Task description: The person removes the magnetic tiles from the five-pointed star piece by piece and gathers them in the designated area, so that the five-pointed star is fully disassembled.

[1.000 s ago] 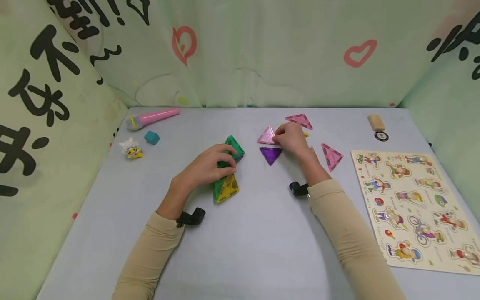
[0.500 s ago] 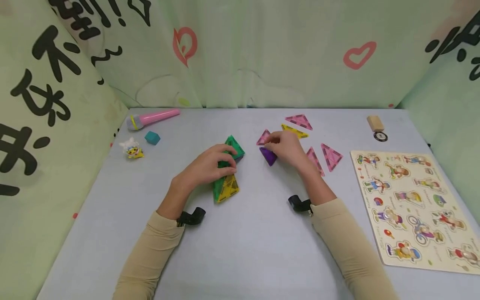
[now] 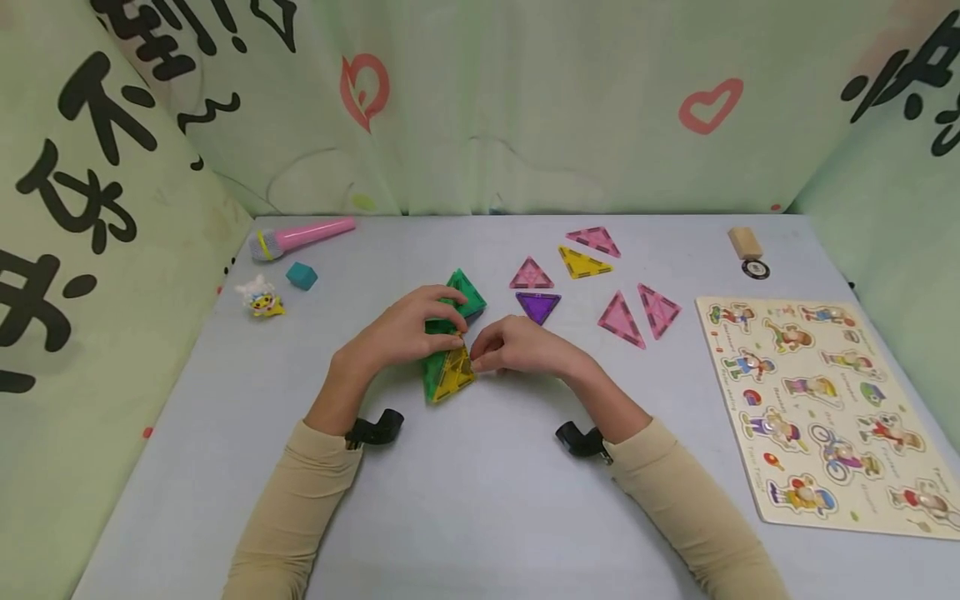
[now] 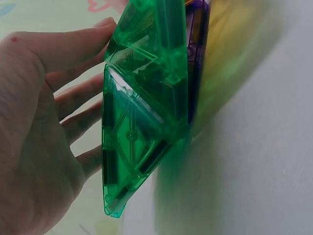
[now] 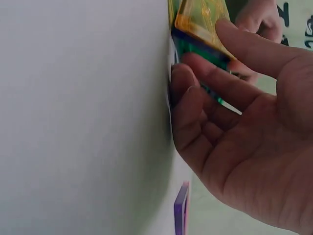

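Observation:
A block built of translucent magnetic tiles stands on the table left of centre, with green tiles (image 4: 132, 132) and a yellow tile (image 3: 453, 375). My left hand (image 3: 408, 329) holds it from the left, thumb and fingers on its edges; the hand partly covers it in the head view. My right hand (image 3: 528, 348) is at the block's right side. In the right wrist view its thumb and index finger stand apart near the yellow corner, the other fingers bent. Contact there is unclear. Beyond this hand lie a purple triangle tile (image 3: 537, 305) and a pink triangle tile (image 3: 530, 273).
More pink tiles (image 3: 621, 320) and a loose yellow tile (image 3: 582, 262) lie farther right. At the left are a pink toy microphone (image 3: 303, 237), a teal block (image 3: 302, 276) and a small figurine (image 3: 260, 297). A picture puzzle board (image 3: 825, 417) and a wooden block (image 3: 745, 242) occupy the right.
My right hand has moved from the pink and purple tiles leftward and nearer to me, to the block's side. Both tiles stay on the table. The left hand keeps its place.

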`<state>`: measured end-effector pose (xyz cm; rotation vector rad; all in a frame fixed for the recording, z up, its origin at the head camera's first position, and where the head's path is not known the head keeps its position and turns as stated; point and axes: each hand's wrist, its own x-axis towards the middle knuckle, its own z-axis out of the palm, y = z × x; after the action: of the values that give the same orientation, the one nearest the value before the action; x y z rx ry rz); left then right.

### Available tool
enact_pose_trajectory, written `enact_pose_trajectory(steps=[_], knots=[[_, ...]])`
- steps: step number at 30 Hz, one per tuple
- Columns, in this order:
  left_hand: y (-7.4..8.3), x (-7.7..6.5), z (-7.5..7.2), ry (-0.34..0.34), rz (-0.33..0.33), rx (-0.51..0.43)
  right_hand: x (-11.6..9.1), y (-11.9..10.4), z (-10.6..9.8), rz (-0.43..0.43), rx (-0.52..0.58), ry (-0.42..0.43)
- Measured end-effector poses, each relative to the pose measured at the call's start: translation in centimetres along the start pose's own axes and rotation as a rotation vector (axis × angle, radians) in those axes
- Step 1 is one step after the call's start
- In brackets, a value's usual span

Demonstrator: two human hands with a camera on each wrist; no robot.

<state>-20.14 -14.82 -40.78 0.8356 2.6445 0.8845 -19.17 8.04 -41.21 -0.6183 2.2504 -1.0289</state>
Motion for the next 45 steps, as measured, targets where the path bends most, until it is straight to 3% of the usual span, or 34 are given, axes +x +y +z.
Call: enact_pose_trajectory(steps=[3, 9, 13, 29, 45], knots=[[0.0, 0.0, 0.0, 0.005, 0.010, 0.003, -0.1, -0.8, 0.9, 0.000, -0.098, 0.027], [0.0, 0.0, -0.1, 0.005, 0.018, -0.009, -0.6, -2.4, 3.1, 0.086, -0.335, 0.101], [-0.1, 0.0, 0.0, 0.002, 0.017, -0.021, -0.5, -2.6, 4.0, 0.104, -0.406, 0.146], [-0.2, -0.1, 0.0, -0.003, 0.031, -0.036, -0.5, -2.0, 3.5, 0.010, -0.357, 0.203], [-0.4, 0.0, 0.1, 0.004, 0.042, -0.050, -0.7, -1.9, 3.5, -0.044, -0.404, 0.226]])
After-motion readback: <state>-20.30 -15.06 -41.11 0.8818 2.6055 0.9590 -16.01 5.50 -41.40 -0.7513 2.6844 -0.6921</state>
